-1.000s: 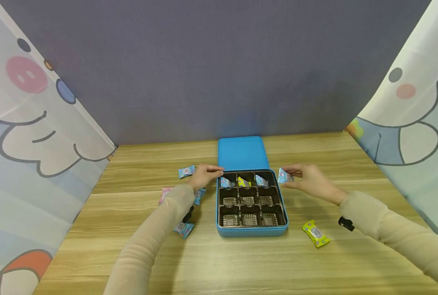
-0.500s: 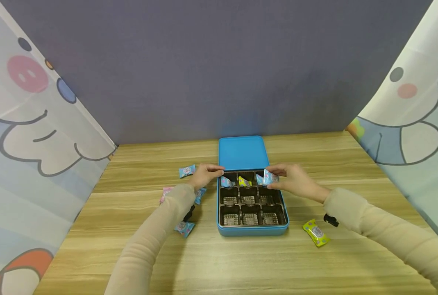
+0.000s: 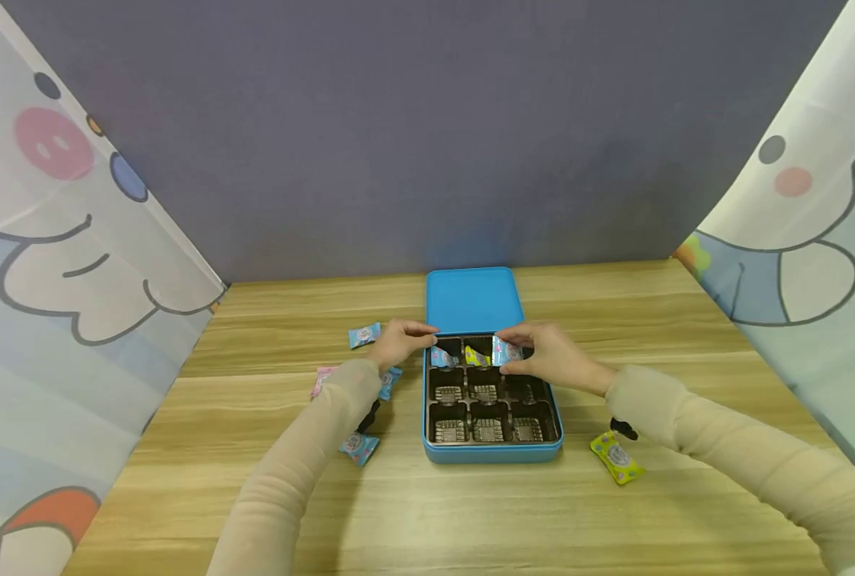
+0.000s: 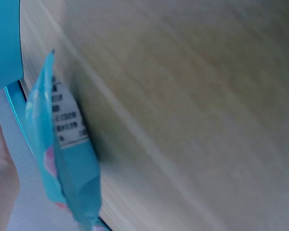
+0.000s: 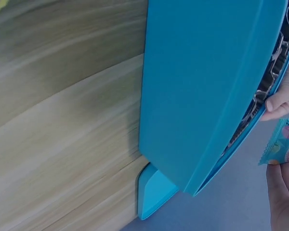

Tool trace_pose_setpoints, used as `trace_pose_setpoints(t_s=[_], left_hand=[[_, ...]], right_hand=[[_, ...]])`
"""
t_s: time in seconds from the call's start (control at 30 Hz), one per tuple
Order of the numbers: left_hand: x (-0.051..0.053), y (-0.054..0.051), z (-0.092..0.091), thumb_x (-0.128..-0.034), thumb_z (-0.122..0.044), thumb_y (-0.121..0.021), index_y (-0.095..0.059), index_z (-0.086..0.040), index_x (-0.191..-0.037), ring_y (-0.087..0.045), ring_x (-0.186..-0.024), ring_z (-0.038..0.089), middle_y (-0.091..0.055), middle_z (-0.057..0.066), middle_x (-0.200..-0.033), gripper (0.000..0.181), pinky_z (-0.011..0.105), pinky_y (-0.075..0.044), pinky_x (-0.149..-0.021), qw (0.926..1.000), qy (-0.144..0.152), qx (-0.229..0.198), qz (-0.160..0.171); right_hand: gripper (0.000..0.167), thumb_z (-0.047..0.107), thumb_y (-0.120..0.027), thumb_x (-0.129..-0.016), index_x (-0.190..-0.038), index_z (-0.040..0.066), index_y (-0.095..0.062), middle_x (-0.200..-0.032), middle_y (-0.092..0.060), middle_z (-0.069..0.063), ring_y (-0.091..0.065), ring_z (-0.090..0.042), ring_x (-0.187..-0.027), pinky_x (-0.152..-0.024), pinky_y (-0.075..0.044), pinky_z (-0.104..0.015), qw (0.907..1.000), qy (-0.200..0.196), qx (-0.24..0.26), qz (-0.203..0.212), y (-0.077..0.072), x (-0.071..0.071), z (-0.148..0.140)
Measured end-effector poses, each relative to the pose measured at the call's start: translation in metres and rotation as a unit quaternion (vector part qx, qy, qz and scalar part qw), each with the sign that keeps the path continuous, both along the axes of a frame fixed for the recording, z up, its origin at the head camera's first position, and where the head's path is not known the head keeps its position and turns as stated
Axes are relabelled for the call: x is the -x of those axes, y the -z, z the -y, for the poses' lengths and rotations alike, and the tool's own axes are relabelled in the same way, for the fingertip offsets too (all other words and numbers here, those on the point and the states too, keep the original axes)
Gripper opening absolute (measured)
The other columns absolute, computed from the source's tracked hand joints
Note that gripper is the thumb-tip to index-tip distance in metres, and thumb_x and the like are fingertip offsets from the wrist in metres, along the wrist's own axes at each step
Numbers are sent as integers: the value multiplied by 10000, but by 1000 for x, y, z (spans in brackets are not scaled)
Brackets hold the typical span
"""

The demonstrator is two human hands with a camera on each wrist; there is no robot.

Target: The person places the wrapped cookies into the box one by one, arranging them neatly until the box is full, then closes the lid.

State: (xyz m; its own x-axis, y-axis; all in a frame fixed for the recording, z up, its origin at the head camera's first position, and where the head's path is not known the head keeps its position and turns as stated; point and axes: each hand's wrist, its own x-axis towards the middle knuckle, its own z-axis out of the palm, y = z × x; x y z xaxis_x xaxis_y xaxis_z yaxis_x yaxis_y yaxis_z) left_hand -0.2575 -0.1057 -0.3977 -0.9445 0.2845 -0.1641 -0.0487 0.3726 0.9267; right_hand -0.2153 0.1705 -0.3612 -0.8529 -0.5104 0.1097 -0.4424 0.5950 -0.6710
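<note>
In the head view a blue box (image 3: 492, 454) with a dark tray of several compartments stands on the table. My right hand (image 3: 553, 356) pinches a blue candy packet (image 3: 504, 350) over the far right compartment, hiding the packet seen there earlier. The same blue packet (image 5: 283, 144) shows between the fingers in the right wrist view. My left hand (image 3: 396, 342) holds the box's far left rim between thumb and fingers. In the far row sit another blue candy packet (image 3: 441, 357) on the left and a yellow candy packet (image 3: 476, 357) in the middle.
The blue lid (image 3: 473, 300) lies behind the box. Left of it are loose blue packets (image 3: 365, 335) and a partly covered pink packet (image 3: 322, 376). A yellow packet (image 3: 617, 458) lies at the right. One blue packet (image 4: 72, 163) is close to the left wrist camera.
My right hand has carried the blue candy packet leftward, from beside the box to over its far right compartment. The left hand has stayed at the rim.
</note>
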Motion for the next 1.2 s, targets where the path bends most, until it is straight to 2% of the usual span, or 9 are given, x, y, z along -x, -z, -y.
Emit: trace_pose_setpoints(t_s=[0.17,0.37,0.5,0.67,0.8,0.87,1.1,1.2], left_hand=[[7,15,4,-872,-214,-640,-656,-87,-1149,-544,-1138,230,-584,65,-1244,306,366,-484,-933,9998,-32,91,-197],[10,18,5,-866,-269,-644,-659,-114,-1151,-521,-1171,233,-575,62,-1259,325,374,-473,-948,9993,70,135,-344],[8,15,4,-875,-208,-634,-646,-79,-1163,-498,-1202,247,-557,83,-1282,315,394,-458,-974,9997,14,106,-222],[-3,0,1,-888,-151,-613,-619,-12,-1177,-486,-1208,301,-543,142,-1289,321,433,-442,-986,9997,50,52,-212],[-9,-5,1,-894,-128,-600,-621,-3,-1168,-508,-1182,301,-562,145,-1264,302,439,-446,-980,9996,79,78,-261],[-8,-3,1,-895,-133,-599,-630,-14,-1161,-527,-1160,291,-575,134,-1248,293,439,-452,-972,9995,54,123,-287],[7,20,4,-876,-237,-632,-664,-100,-1140,-557,-1120,233,-605,74,-1216,299,402,-482,-931,9986,-23,244,-462],[9,22,4,-878,-229,-630,-671,-112,-1130,-552,-1128,221,-610,58,-1210,280,389,-481,-937,9987,-72,236,-448]], right_hand=[[542,204,-751,-761,-1232,11,-565,-1196,-600,-156,-578,-297,-1092,-933,-485,-400,9999,-148,-2,62,0,0,8],[542,213,-747,-765,-1239,25,-562,-1199,-596,-141,-582,-283,-1082,-924,-494,-377,9997,-217,-38,132,-4,-1,16],[525,224,-743,-771,-1236,49,-572,-1185,-599,-121,-584,-274,-1078,-926,-493,-378,9992,-350,-90,149,-6,-2,23],[533,238,-743,-770,-1244,70,-570,-1193,-594,-95,-580,-258,-1081,-924,-492,-372,9984,-482,-99,287,-7,-4,34],[522,227,-741,-773,-1245,87,-567,-1214,-582,-77,-574,-237,-1094,-939,-485,-345,9965,-655,13,518,-7,-5,44],[516,226,-738,-775,-1241,86,-568,-1213,-585,-77,-579,-229,-1086,-945,-483,-348,9956,-782,40,522,-7,-6,49],[524,212,-737,-773,-1246,72,-562,-1221,-590,-69,-583,-201,-1079,-965,-469,-349,9937,-1001,-60,497,-4,-6,64],[549,224,-740,-768,-1262,76,-550,-1237,-583,-75,-579,-209,-1094,-956,-474,-341,9938,-976,-170,497,-2,-6,69]])
